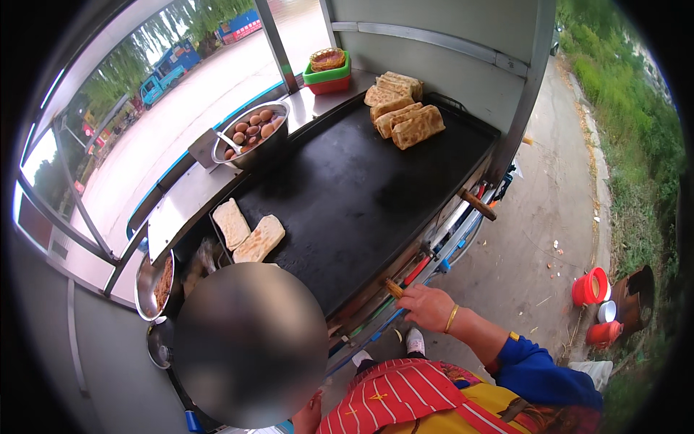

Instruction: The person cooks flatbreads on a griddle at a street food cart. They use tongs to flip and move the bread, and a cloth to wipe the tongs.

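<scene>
My right hand (428, 308), with a gold-coloured bangle at the wrist, is closed around a wooden handle (394, 289) at the near side of a black flat griddle (347, 184). Only a piece of my left hand (309, 415) shows at the bottom, beside the red striped apron (390, 388); its fingers are hidden. Two pale flatbreads (246, 233) lie at the griddle's left end. Browner folded flatbreads (417, 127) are lined up at its far right corner. A large blurred disc covers the griddle's near left corner and whatever is there.
Behind the griddle stand a metal bowl of brown eggs (252, 130) with a spoon and stacked green and red baskets (328, 70). A metal bowl of brown filling (162, 287) is at left. Another wooden handle (477, 204) juts out at right. Red buckets (590, 286) stand on the ground.
</scene>
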Action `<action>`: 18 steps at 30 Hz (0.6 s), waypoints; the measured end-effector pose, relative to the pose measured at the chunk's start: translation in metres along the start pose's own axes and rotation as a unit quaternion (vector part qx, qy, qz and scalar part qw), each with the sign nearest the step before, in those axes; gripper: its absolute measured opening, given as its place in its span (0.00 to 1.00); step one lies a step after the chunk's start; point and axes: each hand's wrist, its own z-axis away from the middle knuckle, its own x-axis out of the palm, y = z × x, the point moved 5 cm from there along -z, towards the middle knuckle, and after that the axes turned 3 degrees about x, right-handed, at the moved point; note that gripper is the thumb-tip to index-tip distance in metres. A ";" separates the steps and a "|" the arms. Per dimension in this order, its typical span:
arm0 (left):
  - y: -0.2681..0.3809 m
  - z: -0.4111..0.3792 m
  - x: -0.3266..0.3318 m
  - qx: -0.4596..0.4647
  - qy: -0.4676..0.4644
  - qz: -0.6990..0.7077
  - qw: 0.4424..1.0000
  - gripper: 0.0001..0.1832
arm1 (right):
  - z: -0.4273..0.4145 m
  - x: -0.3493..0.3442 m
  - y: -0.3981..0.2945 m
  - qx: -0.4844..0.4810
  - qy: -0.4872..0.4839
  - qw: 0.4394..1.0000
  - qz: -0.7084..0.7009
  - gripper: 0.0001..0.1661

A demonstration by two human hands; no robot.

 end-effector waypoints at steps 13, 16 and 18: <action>0.011 -0.049 -0.024 0.037 -0.015 -0.010 0.999 0.08 | 0.072 -0.193 0.016 0.238 0.250 0.886 -0.311 0.12; 0.004 -0.042 -0.030 0.038 0.004 0.001 0.999 0.07 | 0.117 -0.233 0.025 0.066 0.417 0.784 -0.454 0.21; -0.005 -0.039 -0.028 0.031 0.007 0.014 0.999 0.07 | 0.123 -0.224 0.038 0.033 0.419 0.746 -0.517 0.25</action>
